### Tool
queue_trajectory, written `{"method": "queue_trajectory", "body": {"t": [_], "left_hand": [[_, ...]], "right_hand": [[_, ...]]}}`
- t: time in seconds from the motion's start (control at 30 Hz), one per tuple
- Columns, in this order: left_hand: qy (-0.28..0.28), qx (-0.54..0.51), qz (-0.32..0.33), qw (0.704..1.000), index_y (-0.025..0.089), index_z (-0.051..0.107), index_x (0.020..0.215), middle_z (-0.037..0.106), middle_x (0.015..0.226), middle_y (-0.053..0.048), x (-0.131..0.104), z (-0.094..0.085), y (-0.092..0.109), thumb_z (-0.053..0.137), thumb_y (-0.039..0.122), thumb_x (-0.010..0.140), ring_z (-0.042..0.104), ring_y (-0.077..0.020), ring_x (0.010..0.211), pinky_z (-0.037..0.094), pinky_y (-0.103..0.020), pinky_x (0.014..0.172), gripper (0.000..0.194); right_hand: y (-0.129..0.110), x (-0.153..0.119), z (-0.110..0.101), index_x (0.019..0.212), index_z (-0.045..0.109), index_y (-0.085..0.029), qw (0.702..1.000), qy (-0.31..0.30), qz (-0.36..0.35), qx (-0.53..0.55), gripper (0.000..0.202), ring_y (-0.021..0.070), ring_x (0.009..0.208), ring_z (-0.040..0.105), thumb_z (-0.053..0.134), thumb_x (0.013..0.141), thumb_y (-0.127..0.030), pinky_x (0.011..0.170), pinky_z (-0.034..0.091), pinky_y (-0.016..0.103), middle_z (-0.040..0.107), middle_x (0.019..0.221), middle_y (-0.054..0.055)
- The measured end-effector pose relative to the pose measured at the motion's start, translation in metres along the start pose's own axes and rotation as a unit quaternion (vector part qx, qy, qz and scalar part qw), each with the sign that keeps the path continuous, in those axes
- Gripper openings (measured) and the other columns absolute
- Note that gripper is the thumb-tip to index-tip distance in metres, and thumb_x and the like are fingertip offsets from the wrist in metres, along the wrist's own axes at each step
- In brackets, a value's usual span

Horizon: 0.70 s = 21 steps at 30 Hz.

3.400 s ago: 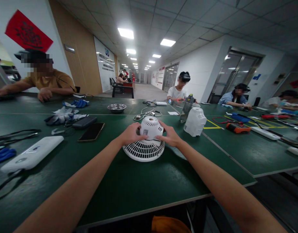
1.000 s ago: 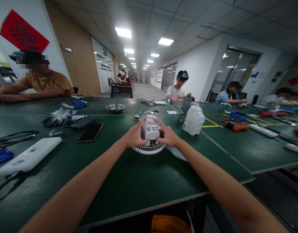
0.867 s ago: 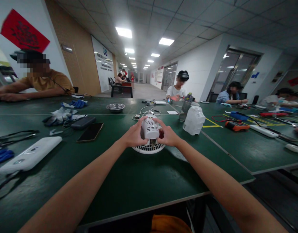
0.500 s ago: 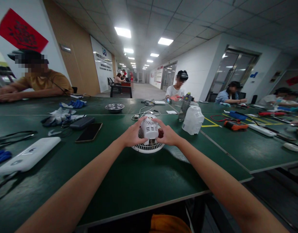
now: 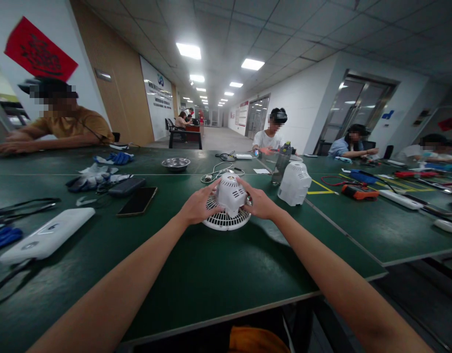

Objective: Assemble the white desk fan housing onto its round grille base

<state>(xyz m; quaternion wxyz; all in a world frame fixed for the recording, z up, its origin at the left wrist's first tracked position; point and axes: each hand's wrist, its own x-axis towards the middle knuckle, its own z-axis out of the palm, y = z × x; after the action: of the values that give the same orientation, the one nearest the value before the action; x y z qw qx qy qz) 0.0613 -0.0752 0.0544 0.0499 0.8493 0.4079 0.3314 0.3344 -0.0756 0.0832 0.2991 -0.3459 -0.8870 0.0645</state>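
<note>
A white slotted motor cover (image 5: 231, 195) sits over the middle of a round white fan grille (image 5: 228, 223), which lies on the green table. My left hand (image 5: 199, 203) grips the cover from the left, thumb low and fingers near its top. From the other side my right hand (image 5: 261, 200) holds it the same way. What lies under the cover is mostly hidden. Behind it a white cable (image 5: 220, 174) lies coiled. Right of my hands stands a larger white plastic housing (image 5: 294, 184).
A clear bottle (image 5: 281, 164) stands behind the housing. To the left lie a phone (image 5: 138, 201), a white power bank (image 5: 47, 235) and gloves (image 5: 91, 176). A metal bowl (image 5: 175, 163) is farther back. An orange multimeter (image 5: 359, 191) lies right; people sit around the table.
The motor cover has turned between my hands, so its side slots now face more to the right. Both hands stay on it. The whole view has shifted slightly.
</note>
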Motion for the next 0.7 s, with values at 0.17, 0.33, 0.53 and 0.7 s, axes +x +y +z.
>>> {"method": "queue_trajectory", "body": {"t": [0.17, 0.33, 0.53, 0.7], "left_hand": [[0.075, 0.043, -0.086, 0.993, 0.02, 0.046, 0.142, 0.063, 0.125, -0.013, -0.001, 0.001, -0.016, 0.051, 0.05, 0.091, 0.059, -0.0297, 0.115, 0.044, -0.048, 0.101, 0.059], [0.066, 0.032, -0.208, 0.975, 0.016, 0.055, 0.131, 0.065, 0.122, -0.015, -0.004, 0.006, -0.041, 0.045, 0.052, 0.093, 0.064, -0.0276, 0.106, 0.049, -0.041, 0.09, 0.054], [0.007, 0.009, -0.229, 0.973, 0.015, 0.058, 0.128, 0.067, 0.121, -0.016, -0.002, 0.015, -0.052, 0.033, 0.056, 0.096, 0.064, -0.0274, 0.108, 0.047, -0.04, 0.092, 0.058], [0.005, 0.0, -0.223, 0.975, 0.015, 0.057, 0.13, 0.068, 0.121, -0.016, -0.002, 0.015, -0.049, 0.033, 0.055, 0.097, 0.066, -0.0266, 0.106, 0.049, -0.038, 0.089, 0.057]], "right_hand": [[0.012, -0.002, -0.002, 0.157, 0.021, -0.025, 1.0, 0.016, 0.01, 0.022, 0.092, 0.024, 0.097, 0.061, 0.058, 0.073, -0.015, 0.091, 0.05, 0.044, 0.058, 0.136, 0.011], [0.0, 0.0, 0.0, 0.151, 0.034, -0.024, 0.998, 0.06, -0.022, 0.026, 0.071, 0.0305, 0.122, 0.051, 0.056, 0.084, -0.03, 0.104, 0.042, 0.051, 0.047, 0.143, 0.012], [-0.022, 0.01, 0.02, 0.143, 0.039, -0.025, 0.993, 0.111, 0.027, -0.025, 0.068, 0.03, 0.124, 0.047, 0.066, 0.083, -0.043, 0.108, 0.038, 0.049, 0.046, 0.136, 0.013], [-0.026, 0.015, 0.027, 0.143, 0.036, -0.026, 0.991, 0.109, 0.072, -0.034, 0.071, 0.0297, 0.117, 0.05, 0.066, 0.079, -0.031, 0.104, 0.04, 0.049, 0.05, 0.13, 0.012]]}}
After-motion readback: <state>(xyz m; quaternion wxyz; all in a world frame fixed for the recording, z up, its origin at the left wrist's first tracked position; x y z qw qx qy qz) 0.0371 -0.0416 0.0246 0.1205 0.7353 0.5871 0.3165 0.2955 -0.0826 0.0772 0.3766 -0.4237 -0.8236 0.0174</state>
